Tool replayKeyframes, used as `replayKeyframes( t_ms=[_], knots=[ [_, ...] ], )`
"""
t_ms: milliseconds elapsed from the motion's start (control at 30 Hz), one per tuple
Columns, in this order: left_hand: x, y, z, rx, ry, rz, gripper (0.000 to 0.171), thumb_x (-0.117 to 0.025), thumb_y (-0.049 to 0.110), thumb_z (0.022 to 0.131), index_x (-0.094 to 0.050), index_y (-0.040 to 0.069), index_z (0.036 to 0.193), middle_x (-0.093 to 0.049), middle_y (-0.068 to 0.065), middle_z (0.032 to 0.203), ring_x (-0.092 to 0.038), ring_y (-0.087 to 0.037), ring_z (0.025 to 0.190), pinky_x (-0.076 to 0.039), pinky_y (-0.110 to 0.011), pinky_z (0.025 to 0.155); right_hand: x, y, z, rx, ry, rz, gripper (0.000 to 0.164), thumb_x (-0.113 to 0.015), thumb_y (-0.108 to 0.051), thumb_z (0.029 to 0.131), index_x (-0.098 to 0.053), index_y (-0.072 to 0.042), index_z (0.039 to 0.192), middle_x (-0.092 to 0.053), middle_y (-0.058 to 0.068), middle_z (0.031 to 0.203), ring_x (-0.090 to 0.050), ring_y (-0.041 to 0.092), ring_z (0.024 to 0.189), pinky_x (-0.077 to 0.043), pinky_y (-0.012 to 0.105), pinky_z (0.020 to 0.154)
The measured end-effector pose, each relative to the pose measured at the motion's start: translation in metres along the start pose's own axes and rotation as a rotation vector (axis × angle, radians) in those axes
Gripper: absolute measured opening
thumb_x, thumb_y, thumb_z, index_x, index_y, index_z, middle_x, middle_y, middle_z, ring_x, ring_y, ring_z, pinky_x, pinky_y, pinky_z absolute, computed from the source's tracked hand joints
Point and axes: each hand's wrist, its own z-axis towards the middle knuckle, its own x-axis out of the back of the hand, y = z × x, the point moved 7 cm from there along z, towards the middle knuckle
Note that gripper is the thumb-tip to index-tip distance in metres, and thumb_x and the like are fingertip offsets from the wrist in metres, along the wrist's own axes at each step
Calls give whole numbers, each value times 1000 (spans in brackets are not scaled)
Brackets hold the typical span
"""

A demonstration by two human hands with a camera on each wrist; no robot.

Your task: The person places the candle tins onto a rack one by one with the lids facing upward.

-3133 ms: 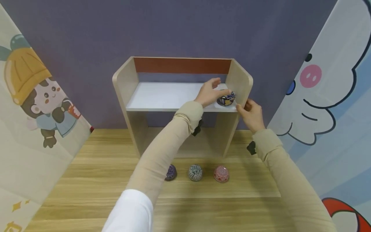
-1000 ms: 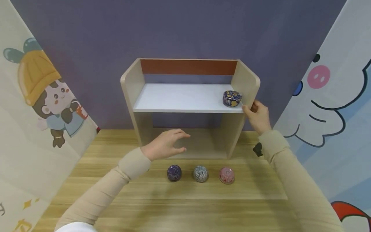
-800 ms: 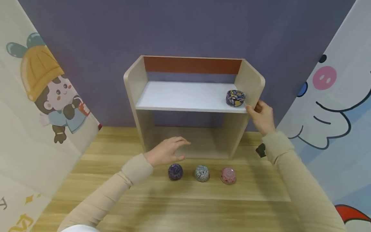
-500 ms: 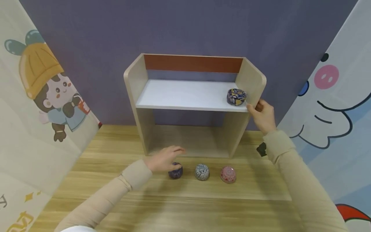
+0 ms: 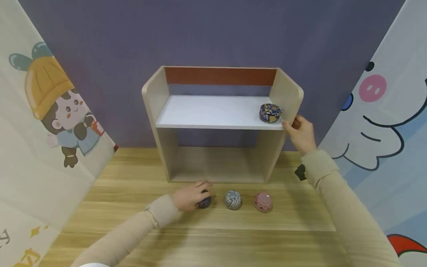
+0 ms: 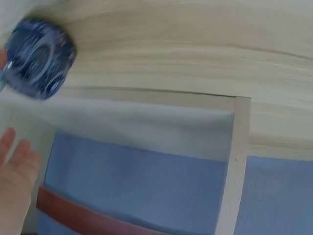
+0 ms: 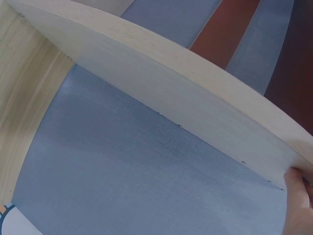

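My left hand (image 5: 192,195) is at a dark purple patterned round tin (image 5: 204,202) on the table, partly covering it. In the left wrist view the fingers (image 6: 19,166) are extended, with a gap between them and the purple tin (image 6: 40,58); a fingertip shows at the tin's other side. My right hand (image 5: 301,134) grips the front edge of the right side panel of a small wooden shelf (image 5: 218,125), thumb inside, fingers outside. On the white upper board, near that panel, sits a navy-and-yellow patterned tin (image 5: 270,112).
To the right of the purple tin, a grey-white patterned tin (image 5: 233,200) and a pink one (image 5: 263,202) stand in a row on the wooden table (image 5: 250,244), before the shelf. A dark blue-grey backdrop (image 5: 217,33) hangs behind. Printed cartoon sheets flank both sides.
My left hand has left the navy-and-yellow tin on the upper board and come down to the purple tin. My right hand keeps its grip on the shelf panel.
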Motion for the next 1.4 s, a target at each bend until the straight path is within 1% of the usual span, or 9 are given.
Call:
replayKeyframes(
  t_ms=[67, 200, 300, 400, 567, 667, 1133, 1233, 1400],
  knots=[
    [-10, 2, 2, -19, -46, 59, 59, -76, 22, 74, -52, 13, 127, -44, -15, 134, -43, -29, 123, -44, -36, 99, 0, 1, 1, -5, 5, 0, 53, -53, -29, 91, -43, 3, 132, -54, 24, 125, -54, 31, 112, -48, 33, 92],
    [-25, 3, 4, -31, -90, 109, 61, -78, 22, 71, -53, 17, 126, -45, -12, 133, -44, -28, 123, -45, -37, 97, 0, 2, 1, -11, 3, 13, 54, -53, -29, 91, -43, 3, 133, -53, 24, 126, -53, 30, 113, -47, 36, 94],
    [-32, 4, 5, -45, -88, 132, 59, -77, 16, 70, -54, 18, 124, -47, -11, 131, -46, -30, 121, -46, -37, 97, 0, 3, 0, -15, 2, 18, 54, -53, -28, 91, -42, 3, 133, -52, 25, 127, -52, 31, 115, -46, 37, 95],
    [-36, 6, 8, -58, -113, 177, 59, -75, 12, 71, -54, 20, 125, -49, -9, 129, -47, -29, 120, -45, -36, 98, 1, 1, -2, -11, 3, 20, 53, -53, -27, 91, -41, 4, 134, -52, 25, 127, -52, 33, 115, -46, 37, 96],
    [-43, 9, 12, -90, -153, 288, 53, -71, 12, 75, -52, 22, 124, -49, -4, 128, -49, -22, 118, -45, -31, 97, 1, 0, -2, -10, 3, 15, 53, -53, -26, 91, -42, 4, 133, -52, 24, 127, -52, 33, 115, -46, 37, 96],
    [-47, 11, 13, -94, -163, 321, 50, -69, 13, 77, -52, 23, 122, -49, -2, 126, -50, -19, 115, -47, -28, 95, 1, 0, -2, -20, 3, 12, 53, -53, -26, 91, -42, 3, 133, -52, 24, 127, -52, 32, 115, -46, 37, 96],
    [-48, 10, 18, -46, -195, 353, 41, -70, 13, 74, -56, 25, 110, -54, 3, 115, -53, -14, 102, -50, -24, 85, 0, 1, -1, -33, -11, 21, 54, -53, -28, 91, -41, 3, 134, -52, 24, 127, -52, 31, 114, -47, 36, 95],
    [-48, 9, 18, -32, -195, 333, 40, -69, 12, 74, -57, 25, 110, -55, 2, 115, -54, -15, 101, -50, -24, 84, -1, 1, -1, -36, -17, 22, 55, -53, -28, 91, -40, 3, 135, -51, 25, 128, -52, 32, 115, -47, 36, 95],
    [-44, 5, 18, 32, -211, 271, 43, -73, 12, 72, -57, 25, 110, -55, -1, 116, -55, -16, 99, -52, -23, 80, -1, 0, -1, -32, -16, 30, 54, -53, -28, 92, -40, 3, 135, -50, 25, 129, -51, 33, 117, -45, 38, 97]
  ],
)
